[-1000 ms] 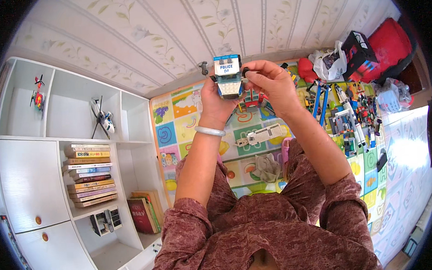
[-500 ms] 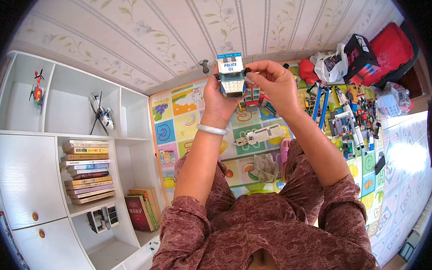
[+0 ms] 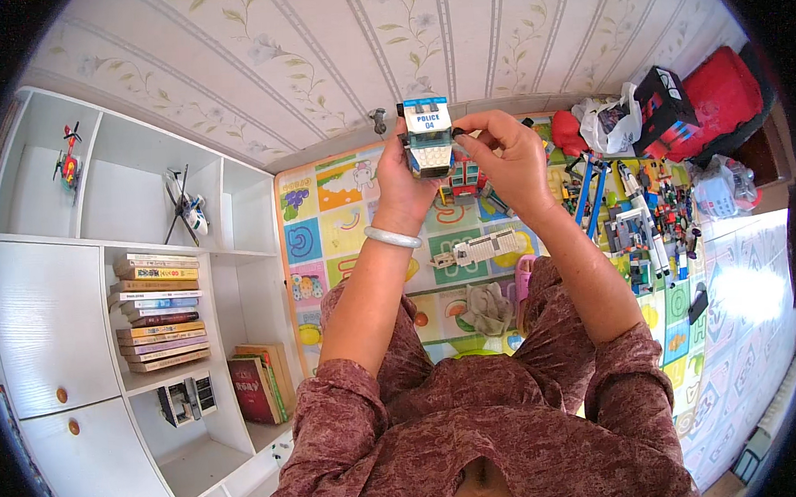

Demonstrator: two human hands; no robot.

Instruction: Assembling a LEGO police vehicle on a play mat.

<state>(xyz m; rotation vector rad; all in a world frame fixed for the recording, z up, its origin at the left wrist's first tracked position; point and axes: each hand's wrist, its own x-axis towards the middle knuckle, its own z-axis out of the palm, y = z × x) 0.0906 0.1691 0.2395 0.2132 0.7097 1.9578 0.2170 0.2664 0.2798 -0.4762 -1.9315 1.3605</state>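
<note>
A white and blue toy brick car with a dark windscreen is held up in front of me. My left hand grips it from the left and below, the fingers largely hidden by the car. At the car's right side, the thumb and fingers of my right hand pinch a small black piece. I cannot tell whether that piece is attached to the car. Below my hands, a white brick-built piece lies on the colourful play mat, and a red brick model is partly hidden behind them.
To the left stands a white shelf unit with books and toy helicopters. Loose bricks and blue strips cover the mat's right side. Bags and a black box sit against the papered wall.
The right hand's fingers have shifted slightly around the small black piece at the car's side. The car has stayed almost in place in my left hand.
</note>
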